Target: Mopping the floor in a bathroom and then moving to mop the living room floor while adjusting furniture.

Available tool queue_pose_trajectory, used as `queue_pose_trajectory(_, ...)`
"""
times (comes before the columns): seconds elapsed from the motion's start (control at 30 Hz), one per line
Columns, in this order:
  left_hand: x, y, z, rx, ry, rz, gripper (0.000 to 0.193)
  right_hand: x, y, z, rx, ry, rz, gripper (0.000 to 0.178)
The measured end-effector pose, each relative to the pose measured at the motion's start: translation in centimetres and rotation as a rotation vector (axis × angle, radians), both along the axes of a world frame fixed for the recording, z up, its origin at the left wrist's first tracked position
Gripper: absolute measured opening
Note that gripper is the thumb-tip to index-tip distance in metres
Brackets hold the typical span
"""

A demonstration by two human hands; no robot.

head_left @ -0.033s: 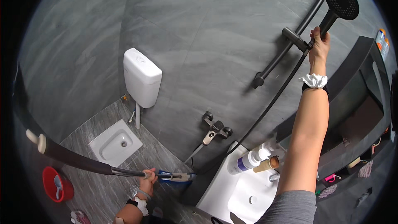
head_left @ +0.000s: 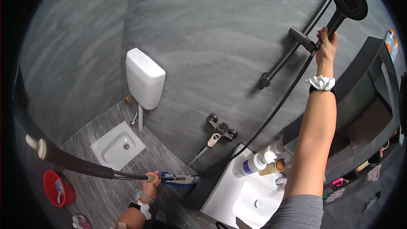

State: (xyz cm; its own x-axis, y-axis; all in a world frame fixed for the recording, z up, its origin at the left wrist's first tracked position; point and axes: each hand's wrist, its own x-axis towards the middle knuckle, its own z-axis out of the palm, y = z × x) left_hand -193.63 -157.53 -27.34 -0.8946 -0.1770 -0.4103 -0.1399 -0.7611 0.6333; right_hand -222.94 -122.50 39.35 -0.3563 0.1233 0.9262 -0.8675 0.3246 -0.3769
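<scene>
Two hands are engaged. Our right hand (head_left: 325, 46) is raised high on the wall, fingers closed around the handle of the black shower head (head_left: 348, 1), just beside its slide bar (head_left: 292, 53). We cannot tell whether the head is seated in the bracket or lifted clear of it. No water shows at the head, and the mixer tap (head_left: 220, 132) well below the slide bar is untouched. The hose (head_left: 271, 116) hangs from the handle down toward that tap. Our left hand (head_left: 150, 184), far below the slide bar, is closed around the long mop handle (head_left: 85, 167), whose blue head (head_left: 180, 179) rests on the floor (head_left: 101, 195). We judge the work to be early: the shower head is gripped, rinsing not begun.
</scene>
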Motion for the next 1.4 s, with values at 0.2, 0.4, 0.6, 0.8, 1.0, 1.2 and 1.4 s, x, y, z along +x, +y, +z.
queue_pose_trajectory(0.2,-1.2,0.1,-3.7,-0.08,0.113,-0.229,0.018,-0.1,-2.0,1.3,0.209,0.016,0.023,0.031)
queue_pose_trajectory(0.4,1.9,-0.4,-4.0,-0.185,-0.134,-0.155,0.034,-0.3,0.7,-2.8,0.254,-0.084,-0.154,0.038)
queue_pose_trajectory(0.6,2.5,-6.6,-0.8,-0.327,-0.049,-0.146,0.042,-1.2,3.4,-2.9,0.222,-0.094,-0.389,0.048)
queue_pose_trajectory(0.8,7.8,-12.8,1.4,-0.257,-0.176,0.218,0.031,3.5,-11.8,-28.3,-0.486,0.027,-0.168,0.02)
queue_pose_trajectory(1.0,12.5,-14.5,0.5,-0.071,0.011,0.224,0.019,6.1,-9.6,-61.5,-0.935,-0.636,-0.508,0.009)
queue_pose_trajectory(1.2,20.3,-15.5,1.6,-0.256,0.063,0.097,0.029,5.8,-10.2,-69.0,-1.485,-0.793,-0.312,0.025)
queue_pose_trajectory(1.4,19.5,-18.4,3.4,-0.348,0.086,0.009,0.03,4.7,-8.6,-74.4,-1.401,-1.146,0.038,0.03)
